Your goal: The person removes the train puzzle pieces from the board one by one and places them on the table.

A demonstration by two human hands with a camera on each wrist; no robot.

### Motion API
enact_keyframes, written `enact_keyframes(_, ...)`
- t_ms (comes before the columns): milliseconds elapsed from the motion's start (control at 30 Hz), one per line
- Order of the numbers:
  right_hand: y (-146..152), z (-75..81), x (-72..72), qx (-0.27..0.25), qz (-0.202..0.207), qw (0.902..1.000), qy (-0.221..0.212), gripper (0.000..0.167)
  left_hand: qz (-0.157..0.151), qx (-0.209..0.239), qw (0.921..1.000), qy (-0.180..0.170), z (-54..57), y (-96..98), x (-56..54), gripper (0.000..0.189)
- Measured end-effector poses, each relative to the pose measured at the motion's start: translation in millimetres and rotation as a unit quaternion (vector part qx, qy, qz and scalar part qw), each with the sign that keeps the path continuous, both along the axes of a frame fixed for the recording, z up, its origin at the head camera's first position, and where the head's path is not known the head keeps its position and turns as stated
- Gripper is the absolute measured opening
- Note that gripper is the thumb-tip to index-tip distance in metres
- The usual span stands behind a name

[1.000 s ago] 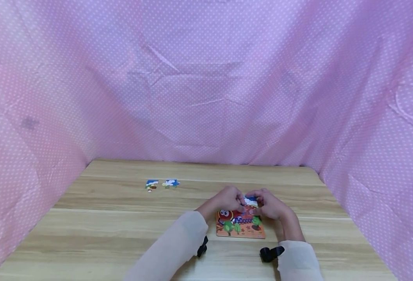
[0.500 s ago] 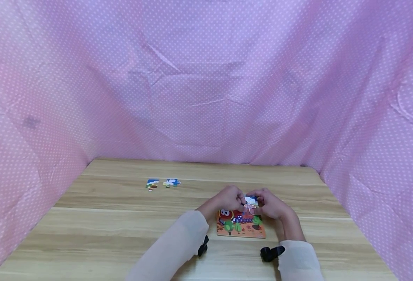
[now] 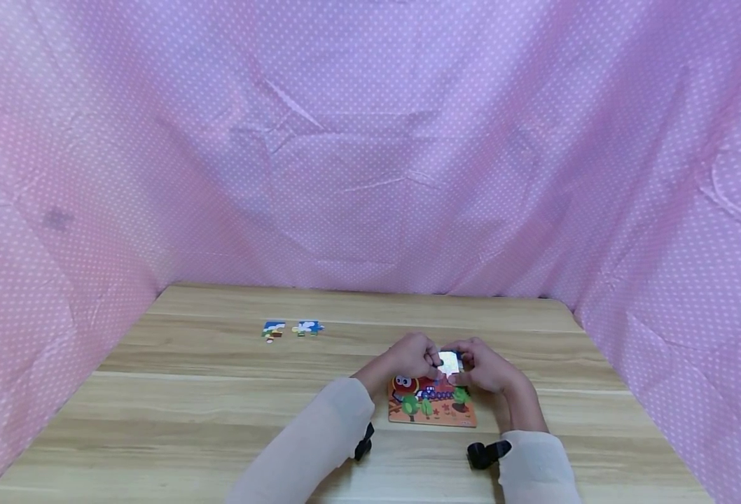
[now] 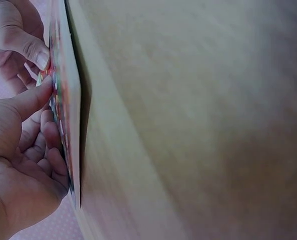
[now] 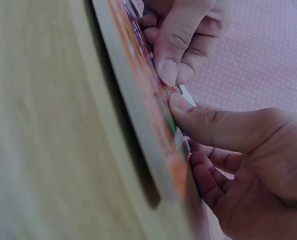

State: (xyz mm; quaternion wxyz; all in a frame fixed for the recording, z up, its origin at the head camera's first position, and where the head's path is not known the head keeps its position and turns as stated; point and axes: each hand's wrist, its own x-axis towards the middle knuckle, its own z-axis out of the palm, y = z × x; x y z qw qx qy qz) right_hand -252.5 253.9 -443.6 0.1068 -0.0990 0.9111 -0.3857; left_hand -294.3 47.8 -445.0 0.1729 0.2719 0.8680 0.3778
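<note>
Pinching a shiny puzzle piece over the board, left hand and right hand share a narrow grip in the head view; wood-grained bench extends past its edges. Left wrist: thick, straight board side. Right wrist: thumbs close, dotted cloth behind.

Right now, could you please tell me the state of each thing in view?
Left hand: pinching the puzzle piece
Right hand: pinching it too
Puzzle piece: held, glinting
Puzzle board: lying picture side up, partly covered
Left loose piece: flat, picture up
Right loose piece: flat, picture up
Pink cloth: hanging, creased
</note>
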Motion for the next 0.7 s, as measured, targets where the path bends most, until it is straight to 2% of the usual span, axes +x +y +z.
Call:
enact_keyframes(233,1.0,0.8,0.3,-0.001,0.003,1.0000,0.001,0.050,-0.003,-0.008,0.9999,0.012,1.0,-0.4,1.7,0.011)
enact_keyframes(500,0.8,1.2,-1.1,-0.005,0.007,1.0000,0.001,0.050,-0.025,-0.022,0.9991,0.028,5.6,-3.3,2.1,0.010)
enact_keyframes(700,-0.6,1.7,-0.7,-0.004,0.003,1.0000,-0.003,0.049,-0.052,-0.049,0.9958,0.058,8.7,-5.7,1.1,0.009)
